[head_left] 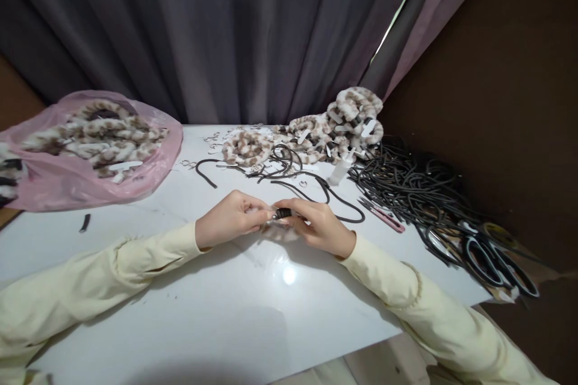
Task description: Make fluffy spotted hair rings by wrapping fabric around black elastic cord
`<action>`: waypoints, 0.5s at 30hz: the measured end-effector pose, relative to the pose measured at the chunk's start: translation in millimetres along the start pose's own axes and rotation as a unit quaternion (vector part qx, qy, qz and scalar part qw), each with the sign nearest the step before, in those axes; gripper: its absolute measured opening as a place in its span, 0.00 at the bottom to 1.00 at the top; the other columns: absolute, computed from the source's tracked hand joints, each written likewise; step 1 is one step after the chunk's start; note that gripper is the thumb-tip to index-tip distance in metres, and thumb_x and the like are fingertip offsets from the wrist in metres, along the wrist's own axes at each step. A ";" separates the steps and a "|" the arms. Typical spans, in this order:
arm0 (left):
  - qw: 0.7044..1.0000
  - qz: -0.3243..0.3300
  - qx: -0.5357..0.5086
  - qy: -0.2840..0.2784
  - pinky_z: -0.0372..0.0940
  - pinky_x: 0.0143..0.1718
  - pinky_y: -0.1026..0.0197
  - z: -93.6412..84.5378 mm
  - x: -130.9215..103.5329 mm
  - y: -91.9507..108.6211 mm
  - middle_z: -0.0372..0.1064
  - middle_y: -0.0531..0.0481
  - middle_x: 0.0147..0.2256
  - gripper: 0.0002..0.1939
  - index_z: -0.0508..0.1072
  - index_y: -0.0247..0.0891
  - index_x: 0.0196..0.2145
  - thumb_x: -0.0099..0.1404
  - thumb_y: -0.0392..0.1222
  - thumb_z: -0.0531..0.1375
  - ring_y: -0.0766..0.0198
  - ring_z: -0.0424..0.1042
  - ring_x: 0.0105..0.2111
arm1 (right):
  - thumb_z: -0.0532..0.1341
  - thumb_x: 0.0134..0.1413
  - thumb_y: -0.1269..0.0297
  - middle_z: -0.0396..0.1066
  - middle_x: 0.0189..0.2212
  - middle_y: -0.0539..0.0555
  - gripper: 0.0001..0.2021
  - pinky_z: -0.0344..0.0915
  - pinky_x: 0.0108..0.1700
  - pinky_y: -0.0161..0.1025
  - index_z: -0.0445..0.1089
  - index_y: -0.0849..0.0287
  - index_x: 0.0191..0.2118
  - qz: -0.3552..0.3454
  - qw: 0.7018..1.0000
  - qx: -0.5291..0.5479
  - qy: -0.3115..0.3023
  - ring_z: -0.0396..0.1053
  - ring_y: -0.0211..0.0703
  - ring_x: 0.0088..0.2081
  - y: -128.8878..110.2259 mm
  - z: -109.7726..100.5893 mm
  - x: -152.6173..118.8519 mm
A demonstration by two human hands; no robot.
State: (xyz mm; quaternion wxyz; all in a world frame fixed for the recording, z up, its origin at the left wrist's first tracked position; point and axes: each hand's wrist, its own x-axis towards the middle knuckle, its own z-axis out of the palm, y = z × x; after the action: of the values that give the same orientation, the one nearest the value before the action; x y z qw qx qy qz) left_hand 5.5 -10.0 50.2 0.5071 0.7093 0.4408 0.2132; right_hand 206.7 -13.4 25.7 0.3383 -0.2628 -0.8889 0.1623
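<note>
Over the middle of the table, my left hand (235,216) and my right hand (323,227) meet with fingers closed in a pinch. Between them is a short black piece (283,213), with a small shiny metal bit (274,216) at its left end. My right fingers grip the black piece. The left fingertips press at the metal bit, whose exact kind is too small to tell. Just below the fingers shows some brown-and-white fluffy material (280,233), partly hidden by the hands; whether it joins the black piece I cannot tell.
Beyond my hands lie loose black cords (345,212), fluffy rings (247,147) and a small clear bottle (342,168). A pink bag (158,179) of fluffy pieces stands left. At right are a cord heap (406,177), pink-handled snips (388,219) and scissors (483,261).
</note>
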 end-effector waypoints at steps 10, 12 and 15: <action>0.999 0.009 0.037 0.011 0.47 0.17 0.70 1.4 -0.6 1.0 0.56 0.57 0.14 0.16 0.72 0.30 0.23 0.59 0.46 0.55 0.75 0.51 0.16 | 0.65 0.45 0.61 0.73 0.32 0.55 0.18 0.63 0.33 0.34 0.67 0.61 0.44 0.172 0.984 0.047 0.017 0.69 0.39 0.29 5.2 -3.6 0.6; 0.999 0.009 0.041 0.010 0.47 0.18 0.70 1.4 0.6 0.9 0.57 0.56 0.15 0.16 0.73 0.30 0.24 0.59 0.46 0.55 0.75 0.51 0.16 | 0.68 0.40 0.61 0.72 0.34 0.56 0.21 0.64 0.38 0.37 0.66 0.60 0.42 0.209 0.968 0.133 0.024 0.70 0.43 0.36 7.3 -6.6 2.6; 0.999 0.003 0.041 0.013 0.47 0.17 0.70 1.1 2.5 0.5 0.57 0.56 0.15 0.16 0.73 0.30 0.23 0.58 0.47 0.56 0.75 0.51 0.16 | 0.68 0.38 0.61 0.70 0.35 0.55 0.19 0.65 0.39 0.38 0.65 0.60 0.37 0.238 0.927 0.283 0.057 0.69 0.44 0.40 10.3 -10.4 5.5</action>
State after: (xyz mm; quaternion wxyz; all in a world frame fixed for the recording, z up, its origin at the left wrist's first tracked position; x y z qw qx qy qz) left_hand 7.9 -8.5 49.9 0.4712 0.7278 0.4540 0.2055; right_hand 214.0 -0.7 31.2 0.3999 -0.3684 -0.6969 0.4677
